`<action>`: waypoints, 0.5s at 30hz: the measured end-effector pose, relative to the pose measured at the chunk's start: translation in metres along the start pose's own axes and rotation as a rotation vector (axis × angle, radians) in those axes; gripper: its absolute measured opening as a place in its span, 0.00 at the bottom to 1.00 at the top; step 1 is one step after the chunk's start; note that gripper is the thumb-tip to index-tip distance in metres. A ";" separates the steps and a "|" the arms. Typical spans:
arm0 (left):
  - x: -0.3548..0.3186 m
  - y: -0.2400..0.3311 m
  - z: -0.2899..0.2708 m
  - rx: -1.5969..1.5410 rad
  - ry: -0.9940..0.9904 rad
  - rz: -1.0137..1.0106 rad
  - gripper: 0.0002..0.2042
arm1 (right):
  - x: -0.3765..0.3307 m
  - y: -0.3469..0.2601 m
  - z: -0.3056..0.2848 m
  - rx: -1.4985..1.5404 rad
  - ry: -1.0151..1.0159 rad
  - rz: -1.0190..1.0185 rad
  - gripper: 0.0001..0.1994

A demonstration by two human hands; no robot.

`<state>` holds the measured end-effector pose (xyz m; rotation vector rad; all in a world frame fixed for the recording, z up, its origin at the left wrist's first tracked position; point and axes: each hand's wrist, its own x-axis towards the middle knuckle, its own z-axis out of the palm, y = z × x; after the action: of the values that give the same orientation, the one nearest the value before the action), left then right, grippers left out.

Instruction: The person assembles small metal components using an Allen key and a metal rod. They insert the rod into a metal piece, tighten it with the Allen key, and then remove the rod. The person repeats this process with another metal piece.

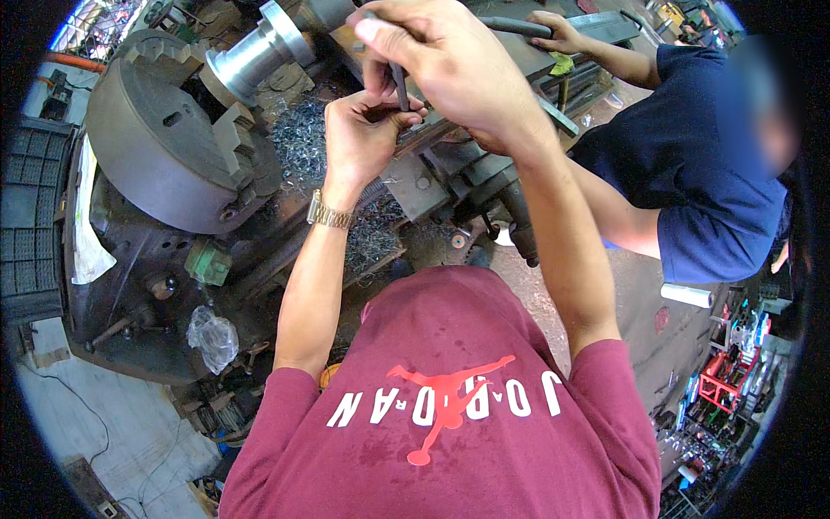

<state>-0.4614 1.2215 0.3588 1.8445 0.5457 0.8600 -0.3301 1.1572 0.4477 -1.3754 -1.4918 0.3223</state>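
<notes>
the lathe [156, 259] fills the left and middle of the view, dark and oily, with its big round chuck [164, 143] tilted toward the camera and a bright steel shaft [259, 52] clamped in the chuck jaws; a bed of curled metal swarf [303, 143] lies just beside the chuck and runs down under the wrists; a second person in a dark blue shirt [692, 182] leans in from the right, their hand [553, 35] resting on a dark bar at the far side of the machine; the right hand [441, 65] is raised near the camera, fingers curled shut around the top of a thin dark metal rod [399, 85] that points downward; the left hand [363, 138], with a metal wristwatch [330, 213], sits just below it, fingers closed about the rod's lower end, over the carriage; a crumpled clear plastic bag [212, 337] lies low on the lathe base
</notes>
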 end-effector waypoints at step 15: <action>-0.011 -0.004 0.005 0.107 0.160 -0.014 0.05 | -0.009 -0.019 0.004 -0.238 0.022 -0.258 0.07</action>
<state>-0.4649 1.2123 0.3502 1.8761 0.7159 0.9912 -0.3459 1.1460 0.4559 -1.3437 -1.7080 -0.0352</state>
